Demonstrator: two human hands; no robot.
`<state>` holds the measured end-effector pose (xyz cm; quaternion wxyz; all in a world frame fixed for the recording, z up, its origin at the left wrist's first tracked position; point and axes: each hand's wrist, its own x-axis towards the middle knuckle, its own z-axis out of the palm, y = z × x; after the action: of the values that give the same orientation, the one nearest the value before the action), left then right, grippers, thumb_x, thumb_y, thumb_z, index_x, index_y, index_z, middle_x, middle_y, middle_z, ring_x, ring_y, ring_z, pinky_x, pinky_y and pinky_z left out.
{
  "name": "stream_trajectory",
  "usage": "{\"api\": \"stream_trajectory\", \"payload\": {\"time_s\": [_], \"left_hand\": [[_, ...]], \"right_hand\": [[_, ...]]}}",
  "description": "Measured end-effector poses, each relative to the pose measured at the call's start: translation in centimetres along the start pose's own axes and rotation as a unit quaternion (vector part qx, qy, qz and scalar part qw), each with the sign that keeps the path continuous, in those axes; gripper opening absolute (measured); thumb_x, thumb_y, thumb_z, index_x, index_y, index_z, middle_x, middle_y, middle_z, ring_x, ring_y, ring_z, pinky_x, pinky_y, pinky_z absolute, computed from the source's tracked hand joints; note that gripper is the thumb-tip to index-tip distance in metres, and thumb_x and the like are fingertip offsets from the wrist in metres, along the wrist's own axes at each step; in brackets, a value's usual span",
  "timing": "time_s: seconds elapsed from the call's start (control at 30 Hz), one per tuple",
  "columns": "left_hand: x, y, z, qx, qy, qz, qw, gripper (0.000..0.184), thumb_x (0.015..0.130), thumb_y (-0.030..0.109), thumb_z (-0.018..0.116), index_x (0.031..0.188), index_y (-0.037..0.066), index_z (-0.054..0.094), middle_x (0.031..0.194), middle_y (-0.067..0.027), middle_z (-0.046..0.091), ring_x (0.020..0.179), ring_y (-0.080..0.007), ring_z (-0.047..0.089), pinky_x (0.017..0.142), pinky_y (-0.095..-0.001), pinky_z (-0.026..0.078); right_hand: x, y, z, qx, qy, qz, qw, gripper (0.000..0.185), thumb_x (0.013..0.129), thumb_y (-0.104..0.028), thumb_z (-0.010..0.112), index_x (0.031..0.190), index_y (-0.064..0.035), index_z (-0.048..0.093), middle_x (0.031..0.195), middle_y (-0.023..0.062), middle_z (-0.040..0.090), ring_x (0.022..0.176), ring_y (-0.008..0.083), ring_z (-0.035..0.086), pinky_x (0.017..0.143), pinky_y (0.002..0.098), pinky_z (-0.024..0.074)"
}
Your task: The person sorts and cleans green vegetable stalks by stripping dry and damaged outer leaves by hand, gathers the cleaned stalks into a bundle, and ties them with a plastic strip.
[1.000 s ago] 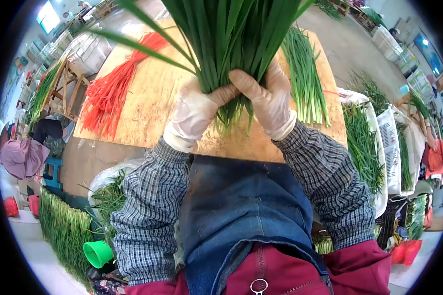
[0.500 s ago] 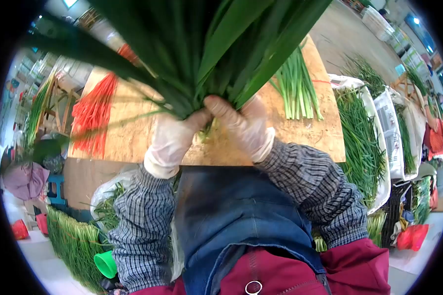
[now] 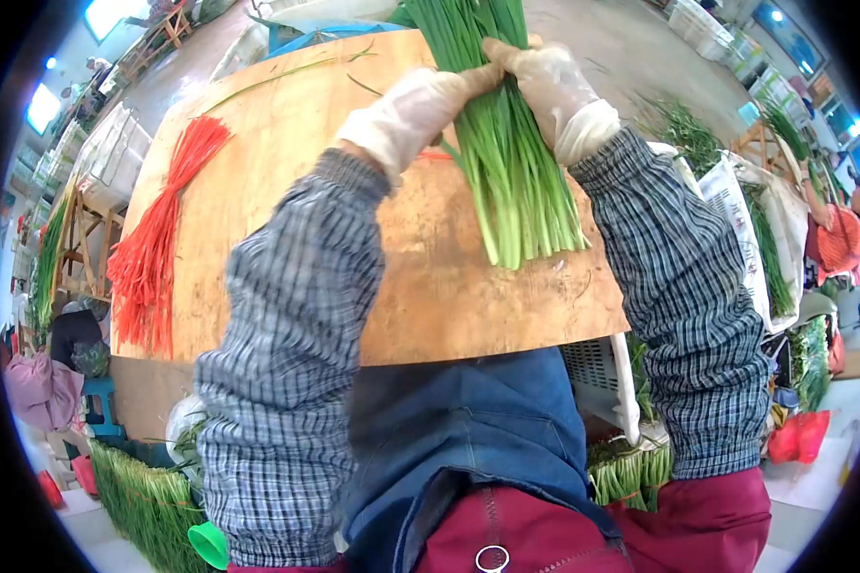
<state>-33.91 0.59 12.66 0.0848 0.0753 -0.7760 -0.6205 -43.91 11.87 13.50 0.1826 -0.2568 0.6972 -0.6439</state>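
A thick bunch of garlic chives [image 3: 511, 191] lies on the wooden tabletop [image 3: 306, 134], its pale cut ends towards me and its dark leaves running past the far edge. My left hand [image 3: 420, 110], in a whitish glove, is closed on the bunch from the left. From the other side my right hand [image 3: 556, 91], gloved too, grips it, the two thumbs close together on top. Under the leaves, the fingers are mostly hidden. Left of my hands a tied bundle of red strips [image 3: 162, 239] rests on the tabletop.
Loose chive leaves [image 3: 268, 81] are scattered at the table's far left. White crates with greens [image 3: 769, 248] stand to the right. Stacked chives [image 3: 143, 497] and a green container [image 3: 208, 544] are at lower left. Another person [image 3: 836, 229] is at far right.
My hands have moved forward and right with the chives, lowering them from in front of my face onto the tabletop where other chives lay. My view has shifted, showing more tabletop.
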Motion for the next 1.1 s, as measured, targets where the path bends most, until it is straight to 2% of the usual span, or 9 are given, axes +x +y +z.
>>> {"api": "stream_trajectory", "payload": {"time_s": [0.07, 0.33, 0.47, 0.5, 0.63, 0.87, 0.9, 1.0, 1.1], "left_hand": [[2.2, -1.8, 1.7, -0.036, 0.009, -0.071, 0.997, 0.05, 0.076, 0.058, 0.06, 0.073, 0.008, 0.061, 0.057, 0.0032, 0.05, 0.046, -0.0065, 0.041, 0.041, -0.0234, 0.029], [5.2, -7.0, 4.5, -0.09, 0.007, -0.118, 0.989, 0.058, 0.073, 0.06, 0.062, 0.082, 0.002, 0.063, 0.07, -0.0028, 0.06, 0.055, -0.0101, 0.054, 0.047, -0.0235, 0.04], [5.6, -9.0, 4.8, 0.12, 0.114, -0.018, 0.986, 0.06, 0.076, 0.049, 0.062, 0.091, -0.009, 0.059, 0.081, -0.019, 0.064, 0.079, -0.0274, 0.063, 0.069, -0.0317, 0.049], [5.1, -8.7, 5.3, 0.112, 0.143, -0.096, 0.979, 0.059, 0.078, 0.048, 0.059, 0.09, -0.01, 0.059, 0.083, -0.0226, 0.063, 0.083, -0.0314, 0.062, 0.074, -0.0329, 0.048], [5.1, -9.6, 5.8, 0.225, 0.211, -0.059, 0.95, 0.058, 0.082, 0.05, 0.054, 0.089, -0.008, 0.059, 0.085, -0.0287, 0.06, 0.086, -0.0382, 0.059, 0.074, -0.0387, 0.046], [2.1, -8.5, 2.9, 0.296, 0.152, -0.007, 0.943, 0.044, 0.086, 0.035, 0.05, 0.095, -0.006, 0.06, 0.08, -0.0242, 0.062, 0.076, -0.0339, 0.061, 0.068, -0.0398, 0.048], [1.3, -8.5, 2.4, 0.252, 0.142, -0.042, 0.956, 0.039, 0.086, 0.029, 0.049, 0.096, -0.007, 0.06, 0.076, -0.0212, 0.061, 0.067, -0.0243, 0.062, 0.057, -0.0344, 0.05], [0.1, -10.3, 1.8, 0.202, 0.147, -0.074, 0.965, 0.036, 0.085, 0.025, 0.049, 0.095, -0.007, 0.061, 0.073, -0.019, 0.06, 0.061, -0.0169, 0.061, 0.048, -0.0295, 0.048], [-0.1, -10.5, 2.8, 0.266, 0.169, 0.039, 0.948, 0.025, 0.082, 0.018, 0.048, 0.083, -0.004, 0.062, 0.075, -0.0228, 0.06, 0.069, -0.0314, 0.06, 0.063, -0.037, 0.048]], "right_hand": [[2.6, 3.9, -1.5, -0.011, 0.027, -0.017, 0.999, 0.044, 0.079, -0.033, 0.062, 0.093, 0.0079, 0.062, 0.085, 0.0187, 0.064, 0.079, 0.0251, 0.062, 0.069, 0.0323, 0.0477], [5.5, 11.0, -3.4, -0.174, 0.111, 0.064, 0.976, 0.043, 0.079, -0.037, 0.061, 0.092, 0.0043, 0.062, 0.091, 0.022, 0.063, 0.089, 0.0335, 0.06, 0.079, 0.0371, 0.0453], [3.5, 9.8, -2.7, -0.268, 0.089, 0.073, 0.957, 0.047, 0.078, -0.037, 0.061, 0.095, 0.0063, 0.06, 0.093, 0.0252, 0.061, 0.091, 0.0363, 0.058, 0.079, 0.0387, 0.0455], [3.0, 9.5, -2.5, -0.288, 0.087, 0.062, 0.952, 0.048, 0.078, -0.037, 0.061, 0.096, 0.0071, 0.06, 0.093, 0.0262, 0.061, 0.091, 0.037, 0.058, 0.079, 0.0391, 0.0455], [1.0, 8.6, -1.8, -0.385, 0.134, -0.035, 0.912, 0.051, 0.077, -0.035, 0.061, 0.099, 0.0107, 0.057, 0.091, 0.0278, 0.06, 0.092, 0.0377, 0.057, 0.081, 0.0399, 0.0451], [-0.6, 7.5, -3.8, -0.389, 0.127, -0.072, 0.91, 0.052, 0.081, -0.031, 0.059, 0.112, 0.0101, 0.051, 0.109, 0.0258, 0.056, 0.102, 0.034, 0.055, 0.089, 0.0361, 0.0426], [-0.5, 7.5, -4.5, -0.38, 0.122, -0.066, 0.915, 0.049, 0.082, -0.031, 0.057, 0.111, 0.0089, 0.052, 0.106, 0.025, 0.058, 0.101, 0.0325, 0.056, 0.088, 0.0357, 0.0429], [-1.1, 6.7, -6.0, -0.344, 0.137, -0.031, 0.929, 0.048, 0.082, -0.032, 0.058, 0.109, 0.0077, 0.055, 0.101, 0.0243, 0.06, 0.099, 0.0319, 0.057, 0.086, 0.0361, 0.0437], [-1.0, 8.1, -7.6, -0.336, 0.159, 0.002, 0.928, 0.046, 0.081, -0.033, 0.059, 0.107, 0.0049, 0.058, 0.098, 0.0223, 0.062, 0.087, 0.0308, 0.061, 0.079, 0.036, 0.0466]]}}
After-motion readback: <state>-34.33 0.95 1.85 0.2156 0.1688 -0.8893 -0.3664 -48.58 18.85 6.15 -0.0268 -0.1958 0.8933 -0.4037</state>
